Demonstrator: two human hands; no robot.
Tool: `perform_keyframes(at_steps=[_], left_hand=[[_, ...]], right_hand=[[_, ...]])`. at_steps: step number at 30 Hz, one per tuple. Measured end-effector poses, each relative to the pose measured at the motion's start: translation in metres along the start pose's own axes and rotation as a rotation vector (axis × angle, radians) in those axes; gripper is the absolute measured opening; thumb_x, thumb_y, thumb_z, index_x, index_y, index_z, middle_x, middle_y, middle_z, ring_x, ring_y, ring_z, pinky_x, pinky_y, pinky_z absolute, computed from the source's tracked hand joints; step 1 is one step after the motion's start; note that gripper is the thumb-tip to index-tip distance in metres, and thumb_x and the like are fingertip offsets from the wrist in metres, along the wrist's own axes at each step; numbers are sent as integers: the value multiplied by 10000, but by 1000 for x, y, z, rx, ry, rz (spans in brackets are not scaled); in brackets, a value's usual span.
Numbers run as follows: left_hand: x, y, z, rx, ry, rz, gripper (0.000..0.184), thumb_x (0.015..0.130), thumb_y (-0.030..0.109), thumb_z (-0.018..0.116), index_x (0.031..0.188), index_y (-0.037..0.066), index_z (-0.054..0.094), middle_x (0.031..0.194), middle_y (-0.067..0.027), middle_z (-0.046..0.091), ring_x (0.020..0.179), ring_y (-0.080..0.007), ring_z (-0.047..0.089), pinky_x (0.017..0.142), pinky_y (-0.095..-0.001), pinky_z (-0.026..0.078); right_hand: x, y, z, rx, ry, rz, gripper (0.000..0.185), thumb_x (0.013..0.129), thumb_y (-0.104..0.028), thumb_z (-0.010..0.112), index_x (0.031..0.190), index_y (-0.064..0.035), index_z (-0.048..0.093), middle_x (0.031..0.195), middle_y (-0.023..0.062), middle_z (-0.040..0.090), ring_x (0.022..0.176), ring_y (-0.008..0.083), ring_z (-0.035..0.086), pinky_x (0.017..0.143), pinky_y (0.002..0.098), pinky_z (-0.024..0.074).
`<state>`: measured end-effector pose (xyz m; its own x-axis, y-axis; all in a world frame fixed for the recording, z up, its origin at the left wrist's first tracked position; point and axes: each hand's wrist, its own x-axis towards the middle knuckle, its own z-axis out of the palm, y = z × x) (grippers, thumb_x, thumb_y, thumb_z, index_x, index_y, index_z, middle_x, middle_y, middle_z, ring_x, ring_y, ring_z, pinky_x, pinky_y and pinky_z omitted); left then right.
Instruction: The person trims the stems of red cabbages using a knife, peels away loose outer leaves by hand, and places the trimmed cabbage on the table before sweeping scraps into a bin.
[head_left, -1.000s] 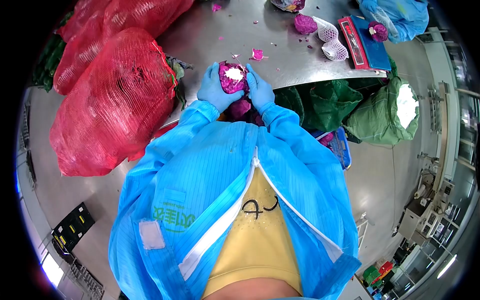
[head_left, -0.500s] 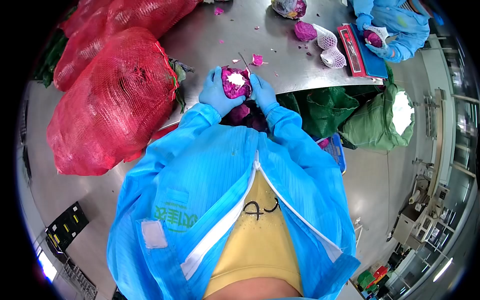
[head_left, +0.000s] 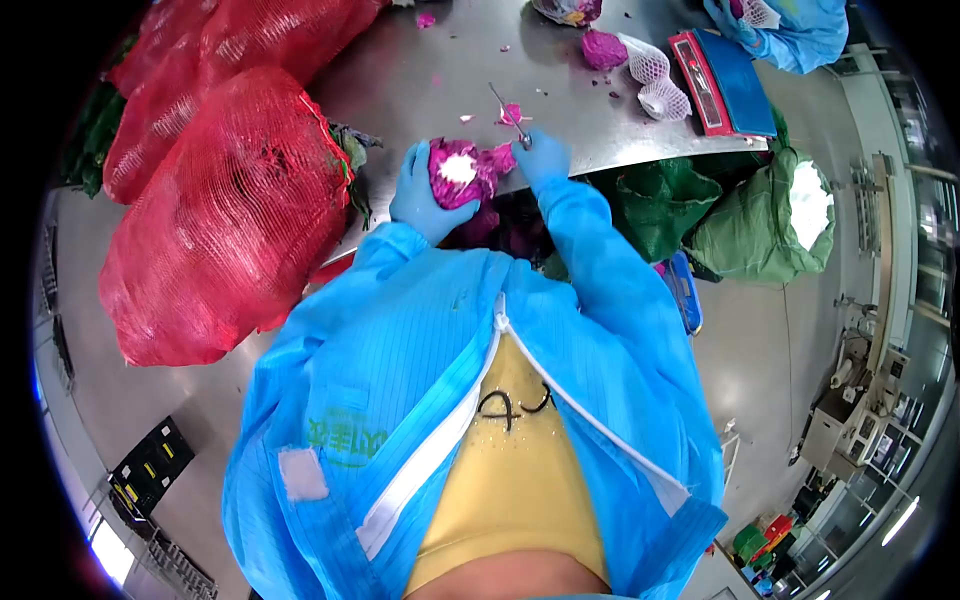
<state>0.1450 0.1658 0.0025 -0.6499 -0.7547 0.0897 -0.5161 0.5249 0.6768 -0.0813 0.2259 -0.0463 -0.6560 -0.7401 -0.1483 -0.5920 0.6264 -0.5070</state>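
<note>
A purple cabbage (head_left: 455, 172) with a white cut patch rests in my left hand (head_left: 418, 195), whose fingers wrap round its left side and underside. My right hand (head_left: 541, 158), blue-gloved like the left, is closed round a small knife (head_left: 508, 113) with its thin blade pointing up and left. A purple leaf (head_left: 497, 159) stretches from the cabbage to the fingers of my right hand. Beyond the hands, a purple scrap (head_left: 511, 113) lies on the metal table (head_left: 420, 90). More purple leaves show below the cabbage, partly hidden.
Red mesh sacks (head_left: 230, 210) fill the left. At the back right are another cabbage (head_left: 604, 50), white foam netting (head_left: 662, 85) and a red-and-blue scale (head_left: 735, 85). A co-worker's blue sleeve (head_left: 805, 35) shows beyond. Green sacks (head_left: 760, 235) stand at the right.
My right hand has moved right, away from the cabbage, and a leaf now spans the gap. The co-worker's hands and cabbage have shifted up, away from the scale.
</note>
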Motion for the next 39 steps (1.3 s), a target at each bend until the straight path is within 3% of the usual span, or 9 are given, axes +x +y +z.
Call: perform_keyframes(at_steps=[4,8,12,14,16,19,21,24,39], left_hand=[[-10,-21,-1,-129,63,47,1128,551,367,855,1417,7,228,1367,-213,336,1258,-353,385,1064,-412,335],[-3,-32,2,-268,63,0,1130,559,349,860,1428,14,220,1363,-208,343,1250,-341,397,1055,-407,348],[3,-28,7,-208,84,88,1132,556,353,858,1437,30,224,1376,-194,353,1246,-336,410,1059,-404,347],[2,-25,6,-197,78,97,1126,563,357,854,1437,30,225,1375,-193,359,1245,-338,415,1060,-406,345],[5,-29,7,-250,67,77,1120,571,362,850,1438,31,224,1370,-198,362,1245,-339,416,1059,-411,345],[7,-35,9,-307,62,52,1114,578,356,848,1439,28,221,1373,-195,355,1248,-330,416,1060,-408,345],[5,-41,10,-348,57,49,1112,583,351,847,1439,25,217,1373,-192,354,1248,-324,415,1060,-405,346],[7,-43,8,-366,54,35,1104,591,340,845,1439,19,213,1371,-186,354,1248,-312,415,1061,-398,345],[14,-50,7,-383,49,74,1080,556,327,855,1409,9,275,1348,-195,389,1236,-317,430,1057,-397,350]], right_hand=[[-8,-10,2,455,91,-71,291,741,-342,682,903,-102,648,814,122,659,812,314,640,737,422,501],[-12,-11,-11,318,85,-75,329,711,-321,725,899,-65,639,811,121,660,792,294,642,722,403,496],[-2,29,-9,434,109,285,440,684,-279,765,1016,-31,618,919,129,643,823,293,638,743,404,501],[-14,36,-12,161,230,55,520,682,-308,777,1117,-72,616,998,120,599,865,295,623,754,383,502],[-37,-3,-42,84,243,68,527,703,-315,772,1170,-124,619,1028,109,568,893,280,608,770,354,499],[-54,-26,-39,286,264,-125,484,733,-305,752,1173,-151,622,993,97,574,881,258,603,775,343,497],[-64,-39,-26,518,-20,-258,471,742,-307,743,1170,-147,624,990,89,576,864,245,598,763,335,495],[-73,-52,-15,475,17,-441,506,728,-349,746,1171,-143,612,978,96,573,852,248,596,761,343,491],[-50,-54,-43,347,-235,-558,459,700,-303,760,1086,-98,622,941,89,575,887,253,596,797,346,482]])
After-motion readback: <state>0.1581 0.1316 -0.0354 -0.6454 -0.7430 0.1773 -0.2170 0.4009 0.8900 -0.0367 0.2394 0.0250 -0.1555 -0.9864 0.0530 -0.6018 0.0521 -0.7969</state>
